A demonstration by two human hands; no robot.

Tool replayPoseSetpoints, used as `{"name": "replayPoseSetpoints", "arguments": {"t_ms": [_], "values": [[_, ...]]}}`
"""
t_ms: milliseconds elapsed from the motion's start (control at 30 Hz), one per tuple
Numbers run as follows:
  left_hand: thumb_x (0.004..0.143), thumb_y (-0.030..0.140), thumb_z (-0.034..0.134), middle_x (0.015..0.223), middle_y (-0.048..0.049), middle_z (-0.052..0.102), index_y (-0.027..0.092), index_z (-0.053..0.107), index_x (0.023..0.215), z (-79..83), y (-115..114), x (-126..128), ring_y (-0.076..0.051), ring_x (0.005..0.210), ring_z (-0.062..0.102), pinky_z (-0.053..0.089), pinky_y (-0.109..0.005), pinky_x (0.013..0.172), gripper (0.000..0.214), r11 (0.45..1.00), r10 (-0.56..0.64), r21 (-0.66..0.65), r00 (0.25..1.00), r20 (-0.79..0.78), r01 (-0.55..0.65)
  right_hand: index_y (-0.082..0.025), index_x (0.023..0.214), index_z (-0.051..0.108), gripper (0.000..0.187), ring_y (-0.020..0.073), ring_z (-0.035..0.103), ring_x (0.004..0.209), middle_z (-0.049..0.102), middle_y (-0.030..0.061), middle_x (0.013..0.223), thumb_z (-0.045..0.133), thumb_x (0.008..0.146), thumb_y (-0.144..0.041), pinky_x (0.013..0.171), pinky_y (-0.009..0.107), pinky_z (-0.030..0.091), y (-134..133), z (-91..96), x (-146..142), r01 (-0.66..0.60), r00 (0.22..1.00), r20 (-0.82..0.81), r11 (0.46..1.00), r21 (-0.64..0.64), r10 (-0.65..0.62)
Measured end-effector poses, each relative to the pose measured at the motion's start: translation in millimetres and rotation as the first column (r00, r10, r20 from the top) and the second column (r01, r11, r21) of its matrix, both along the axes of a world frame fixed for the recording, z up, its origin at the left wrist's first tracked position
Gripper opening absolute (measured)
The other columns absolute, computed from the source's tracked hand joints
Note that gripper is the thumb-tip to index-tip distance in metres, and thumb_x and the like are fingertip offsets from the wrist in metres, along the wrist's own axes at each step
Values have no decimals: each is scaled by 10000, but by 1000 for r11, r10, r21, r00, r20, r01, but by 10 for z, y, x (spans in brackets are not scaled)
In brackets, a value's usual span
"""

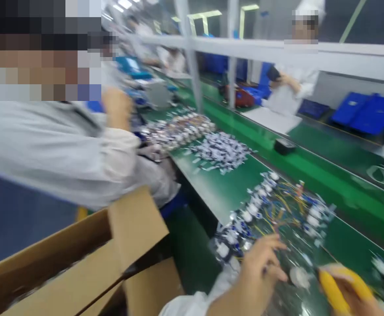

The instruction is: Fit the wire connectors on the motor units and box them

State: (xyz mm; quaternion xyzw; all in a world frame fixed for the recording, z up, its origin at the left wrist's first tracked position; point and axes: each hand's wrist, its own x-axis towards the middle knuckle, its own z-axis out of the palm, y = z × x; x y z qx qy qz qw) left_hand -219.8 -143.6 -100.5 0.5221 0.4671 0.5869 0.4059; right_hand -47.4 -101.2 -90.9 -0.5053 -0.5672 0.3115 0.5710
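Left hand (261, 265) half-curled, grip unclear; right hand (354, 293) closed round yellow tool (332, 290). Wired parts (254, 209) on tabletop (216, 186), lower right of frame. Advise steering tool clear of wires (286, 202).

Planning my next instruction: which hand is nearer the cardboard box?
Left. In view, the left hand is right of the cardboard box, across a gap; the right hand lies farther right.
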Motion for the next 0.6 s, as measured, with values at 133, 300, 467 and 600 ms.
{"name": "replayPoseSetpoints", "arguments": {"t_ms": [133, 300, 467, 600], "values": [[1019, 659, 491, 703, 16, 494, 209, 466, 741, 8, -53, -106, -147, 658, 498, 411, -265, 652, 529, 999, 35, -45, 979, 200, -26, -237, 935, 743, 249, 249, 698, 892, 744, 61, 950, 878, 815, -408, 798, 360, 577, -38, 57, 116, 27, 986, -162, 996, -82, -40], [1105, 525, 359, 812, 28, 491, 231, 475, 966, 195, -141, -274, -147, 715, 480, 431, -276, 728, 345, 882, -265, -355, 949, 170, 309, -240, 1000, 719, 186, 206, 680, 860, 722, 57, 988, 812, 898, -366, 720, 296, 567, 1, 157, 23, -134, 940, -330, 981, -140, 81], [1067, 430, 477, 937, -14, 594, 228, 598, 1079, 270, -68, -246, -180, 848, 548, 437, -294, 785, 236, 865, -349, -388, 937, -6, 319, -230, 964, 715, 265, 160, 627, 626, 690, 19, 800, 882, 816, -374, 563, 257, 545, -67, 163, 51, -154, 899, -438, 956, -252, 29], [1014, 365, 564, 1128, -73, 666, 232, 690, 1202, 262, -1, -191, -201, 925, 616, 487, -310, 813, 263, 895, -319, -335, 947, -19, 295, -215, 889, 732, 304, 112, 579, 527, 658, -3, 698, 923, 739, -398, 458, 177, 465, -124, 187, 43, -186, 855, -517, 921, -343, -20]]}}
